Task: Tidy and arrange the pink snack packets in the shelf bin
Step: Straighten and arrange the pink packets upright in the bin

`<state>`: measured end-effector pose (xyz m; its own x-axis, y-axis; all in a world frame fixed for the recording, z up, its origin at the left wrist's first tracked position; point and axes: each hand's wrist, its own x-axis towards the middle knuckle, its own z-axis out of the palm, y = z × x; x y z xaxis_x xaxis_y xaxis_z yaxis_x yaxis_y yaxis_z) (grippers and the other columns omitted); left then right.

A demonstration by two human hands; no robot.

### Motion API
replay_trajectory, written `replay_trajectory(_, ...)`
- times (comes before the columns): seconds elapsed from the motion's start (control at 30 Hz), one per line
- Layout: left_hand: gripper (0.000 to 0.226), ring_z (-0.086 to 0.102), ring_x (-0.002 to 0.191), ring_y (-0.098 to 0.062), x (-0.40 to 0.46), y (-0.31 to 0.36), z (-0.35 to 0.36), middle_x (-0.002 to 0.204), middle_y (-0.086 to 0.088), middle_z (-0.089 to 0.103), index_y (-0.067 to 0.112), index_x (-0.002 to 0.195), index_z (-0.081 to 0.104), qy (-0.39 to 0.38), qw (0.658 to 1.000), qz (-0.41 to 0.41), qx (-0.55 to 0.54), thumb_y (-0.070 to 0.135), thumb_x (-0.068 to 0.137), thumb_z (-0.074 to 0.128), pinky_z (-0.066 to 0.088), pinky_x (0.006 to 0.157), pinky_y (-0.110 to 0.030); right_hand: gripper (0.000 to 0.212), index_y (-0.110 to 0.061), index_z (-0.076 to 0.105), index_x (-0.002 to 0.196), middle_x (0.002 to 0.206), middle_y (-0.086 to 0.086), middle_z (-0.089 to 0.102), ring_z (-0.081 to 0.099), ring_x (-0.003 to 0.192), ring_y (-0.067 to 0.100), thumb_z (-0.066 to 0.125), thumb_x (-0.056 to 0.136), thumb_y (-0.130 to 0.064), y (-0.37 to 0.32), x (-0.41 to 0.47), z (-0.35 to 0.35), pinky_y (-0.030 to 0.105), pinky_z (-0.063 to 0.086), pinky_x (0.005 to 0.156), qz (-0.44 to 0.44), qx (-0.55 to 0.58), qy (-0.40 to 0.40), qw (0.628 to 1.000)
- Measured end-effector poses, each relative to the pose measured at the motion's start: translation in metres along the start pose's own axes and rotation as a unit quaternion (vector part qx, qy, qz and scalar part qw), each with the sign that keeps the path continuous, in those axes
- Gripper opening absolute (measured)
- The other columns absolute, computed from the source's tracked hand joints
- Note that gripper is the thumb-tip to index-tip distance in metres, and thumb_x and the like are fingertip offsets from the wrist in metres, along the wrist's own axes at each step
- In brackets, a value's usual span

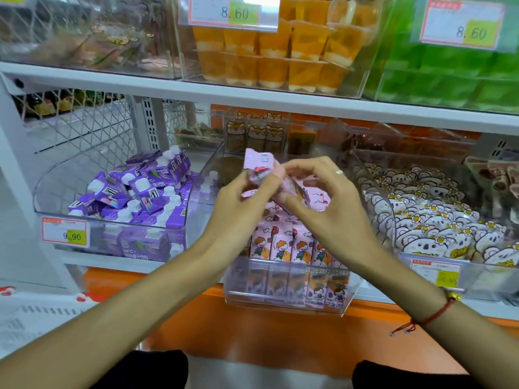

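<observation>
Purple cartons (134,192) fill the left bin; white bear-shaped packets (427,220), perhaps koalas, the right; orange cups (269,51) above.

Both forearms bare to bottom edge of view, no sleeves visible.
Left hand (238,203): no ring, no band, wrist bare.
Right hand (323,209): pale ring (339,172) on one finger, near knuckle.
Right wrist: thin red cord bracelet (438,313) just behind hand; small gold charm (455,296) on outer side; loose knotted cord ends (403,329) hanging on inner side.
Dark clothing (157,369) below arms at bottom edge; garment type not discernible.
</observation>
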<state>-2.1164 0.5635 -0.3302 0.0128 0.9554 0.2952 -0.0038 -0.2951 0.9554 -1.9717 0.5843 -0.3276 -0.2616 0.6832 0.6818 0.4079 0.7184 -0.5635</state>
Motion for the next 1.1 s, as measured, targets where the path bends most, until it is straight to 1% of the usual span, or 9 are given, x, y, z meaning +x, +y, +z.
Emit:
replay_trajectory(0.1, 0.014, 0.071, 0.088, -0.007, 0.006, -0.001, -0.005, 0.084, 0.009, 0.075, 0.025, 0.095, 0.066, 0.036, 0.998, -0.020, -0.052, 0.032, 0.096, 0.054, 0.054, 0.068, -0.014, 0.043, -0.025, 0.056, 0.126, 0.124, -0.002, 0.052, 0.048, 0.116, 0.004, 0.066, 0.088, -0.009, 0.007, -0.001, 0.000, 0.015, 0.037, 0.096, -0.002, -0.016, -0.053, 0.998)
replay_trajectory(0.17, 0.013, 0.071, 0.088, -0.010, 0.010, -0.003, -0.009, 0.084, 0.003, 0.073, 0.019, 0.095, 0.063, 0.073, 0.996, -0.008, -0.045, 0.027, 0.096, 0.053, 0.056, 0.076, -0.020, 0.052, -0.029, 0.045, 0.137, 0.130, -0.005, 0.049, 0.046, 0.115, 0.003, 0.063, 0.091, -0.014, 0.011, -0.004, 0.001, 0.015, 0.036, 0.095, -0.020, -0.027, -0.096, 0.995)
replay_trajectory(0.27, 0.012, 0.065, 0.086, -0.003, 0.015, -0.011, -0.019, 0.092, 0.003, 0.068, 0.015, 0.101, 0.058, 0.138, 0.987, 0.053, 0.062, 0.024, 0.097, 0.052, 0.047, 0.080, -0.017, 0.057, -0.029, 0.032, 0.146, 0.138, -0.006, 0.045, 0.042, 0.123, 0.012, 0.056, 0.095, -0.027, 0.026, -0.006, 0.000, 0.025, 0.032, 0.101, -0.059, -0.209, -0.131, 0.967)
replay_trajectory(0.4, 0.014, 0.058, 0.086, -0.003, 0.020, -0.024, -0.029, 0.094, 0.004, 0.062, 0.012, 0.106, 0.051, 0.166, 0.979, 0.055, 0.103, 0.022, 0.098, 0.050, 0.043, 0.076, -0.011, 0.049, -0.022, 0.038, 0.143, 0.146, 0.001, 0.039, 0.032, 0.134, 0.020, 0.048, 0.096, -0.034, 0.044, -0.008, -0.009, 0.034, 0.030, 0.107, 0.041, -0.374, -0.174, 0.910)
replay_trajectory(0.57, 0.017, 0.059, 0.087, -0.003, 0.021, -0.031, -0.025, 0.092, 0.005, 0.062, 0.011, 0.104, 0.054, 0.128, 0.983, 0.043, 0.122, 0.026, 0.097, 0.050, 0.041, 0.070, -0.004, 0.033, -0.022, 0.059, 0.124, 0.129, -0.001, 0.055, 0.045, 0.120, 0.017, 0.045, 0.097, -0.037, 0.042, -0.011, -0.012, 0.031, 0.042, 0.088, 0.057, -0.370, -0.172, 0.911)
replay_trajectory(0.73, 0.017, 0.059, 0.088, 0.012, 0.034, -0.015, -0.028, 0.097, 0.014, 0.064, 0.017, 0.114, 0.054, 0.131, 0.977, 0.121, 0.114, 0.021, 0.097, 0.052, 0.042, 0.079, -0.003, 0.040, -0.024, 0.053, 0.133, 0.135, -0.005, 0.052, 0.043, 0.124, 0.015, 0.046, 0.097, -0.040, 0.036, -0.011, -0.004, 0.028, 0.035, 0.096, 0.040, -0.278, -0.205, 0.938)
replay_trajectory(0.9, 0.028, 0.053, 0.113, -0.023, 0.084, -0.011, -0.032, 0.122, -0.011, 0.051, 0.013, 0.122, 0.055, 0.037, 0.951, 0.124, 0.282, 0.024, 0.096, 0.055, 0.042, 0.104, -0.036, 0.047, -0.029, 0.041, 0.142, 0.139, -0.008, 0.049, 0.036, 0.127, 0.012, 0.043, 0.098, -0.046, 0.041, -0.016, 0.002, 0.024, 0.031, 0.095, 0.042, -0.268, -0.246, 0.930)
replay_trajectory(0.97, 0.029, 0.058, 0.108, -0.029, 0.102, -0.014, -0.028, 0.115, -0.016, 0.062, 0.004, 0.115, 0.059, -0.001, 0.940, 0.121, 0.319, 0.024, 0.094, 0.059, 0.045, 0.098, -0.047, 0.047, -0.030, 0.040, 0.142, 0.138, -0.008, 0.049, 0.034, 0.127, 0.011, 0.043, 0.098, -0.045, 0.043, -0.017, 0.003, 0.022, 0.028, 0.093, 0.039, -0.266, -0.241, 0.933)
replay_trajectory(1.1, 0.035, 0.066, 0.095, -0.023, 0.133, -0.023, -0.023, 0.105, -0.006, 0.071, 0.011, 0.119, 0.060, 0.000, 0.910, 0.121, 0.396, 0.029, 0.089, 0.065, 0.053, 0.087, -0.042, 0.046, -0.032, 0.039, 0.142, 0.139, -0.009, 0.048, 0.033, 0.128, 0.009, 0.042, 0.098, -0.046, 0.044, -0.019, 0.005, 0.024, 0.029, 0.098, 0.033, -0.259, -0.236, 0.936)
